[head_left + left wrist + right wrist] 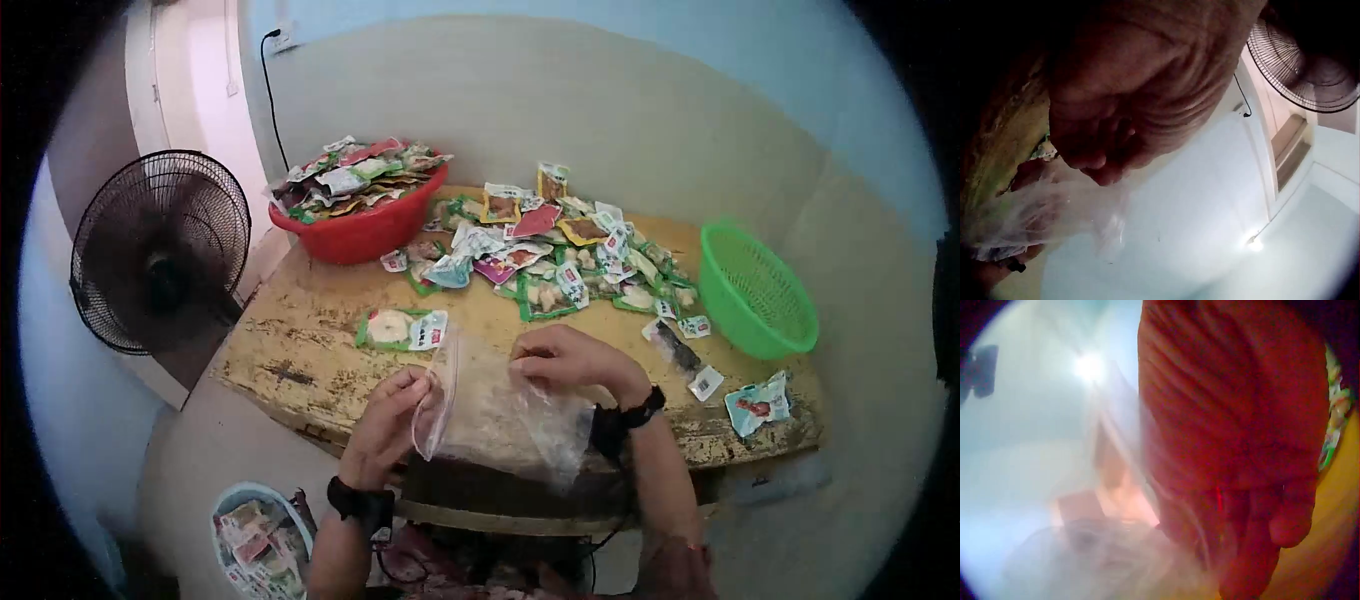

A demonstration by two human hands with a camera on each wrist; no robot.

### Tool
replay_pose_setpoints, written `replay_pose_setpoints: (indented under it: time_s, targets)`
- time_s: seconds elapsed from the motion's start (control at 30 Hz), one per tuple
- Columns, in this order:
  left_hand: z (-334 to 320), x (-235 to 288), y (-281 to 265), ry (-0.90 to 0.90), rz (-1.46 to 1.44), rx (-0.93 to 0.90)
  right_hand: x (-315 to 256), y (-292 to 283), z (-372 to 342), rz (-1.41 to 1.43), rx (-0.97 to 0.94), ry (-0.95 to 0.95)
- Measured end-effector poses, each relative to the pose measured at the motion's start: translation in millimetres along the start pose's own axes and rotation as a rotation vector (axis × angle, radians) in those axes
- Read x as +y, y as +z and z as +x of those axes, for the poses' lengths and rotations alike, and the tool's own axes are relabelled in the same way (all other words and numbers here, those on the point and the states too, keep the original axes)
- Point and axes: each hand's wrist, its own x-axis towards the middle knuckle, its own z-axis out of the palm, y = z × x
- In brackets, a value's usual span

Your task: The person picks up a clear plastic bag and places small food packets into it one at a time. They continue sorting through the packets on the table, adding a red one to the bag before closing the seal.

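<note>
A clear plastic bag [480,405] hangs between both hands over the table's front edge. The left hand [388,415] pinches its zip-edge side; in the left wrist view the curled fingers of that hand [1141,94] are above the film [1041,209]. The right hand [585,365] grips the bag's other side with curled fingers. In the right wrist view that hand [1241,425] has bent fingers beside blurred film [1116,562]. Just behind the bag lies a green-edged food packet [400,330], flat on the table.
Many packets [545,290] are heaped across the table's back. A full red basin [350,235] stands back left, a green basket [755,290] at right. Two packets lie front right, one teal [757,403]. A fan [160,250] and a tub of packets [260,545] are at left.
</note>
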Motion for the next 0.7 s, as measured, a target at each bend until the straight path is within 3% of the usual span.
replay_pose_setpoints:
  time_s: [0.1, 0.2, 0.3, 0.4, 0.5, 0.6, 0.67, 0.7]
  targets:
    - [-2.1, 11.4, 30.6, -0.030, 0.043, 0.166, -15.7, -8.5, -10.7, 0.090, 0.429, 0.145]
    - [6.0, -4.7, 22.2, 0.006, 0.075, 0.127, 25.7, -38.9, 1.4, -0.208, 0.731, 0.174]
    - [4.7, -7.9, 12.9, 0.016, 0.088, 0.058, 26.7, -54.1, 0.7, -0.797, 0.838, 0.411]
    - [-1.1, -6.1, 21.0, 0.056, 0.091, 0.097, 31.9, -59.2, 9.9, -0.834, 0.805, 0.533]
    - [-0.5, -13.4, 22.2, 0.124, 0.194, 0.170, 51.3, -57.9, 20.7, -0.817, 0.815, 0.527]
    - [-0.4, -16.3, 23.7, 0.149, 0.198, 0.186, 59.8, -53.7, 26.4, -0.730, 0.993, 0.462]
    - [-2.1, -16.3, 22.6, 0.145, 0.181, 0.165, 122.1, -82.6, 27.0, -0.425, 1.036, 0.380]
    - [-2.3, -16.4, 21.4, 0.145, 0.189, 0.149, 127.3, -87.3, 25.5, -0.313, 0.998, 0.350]
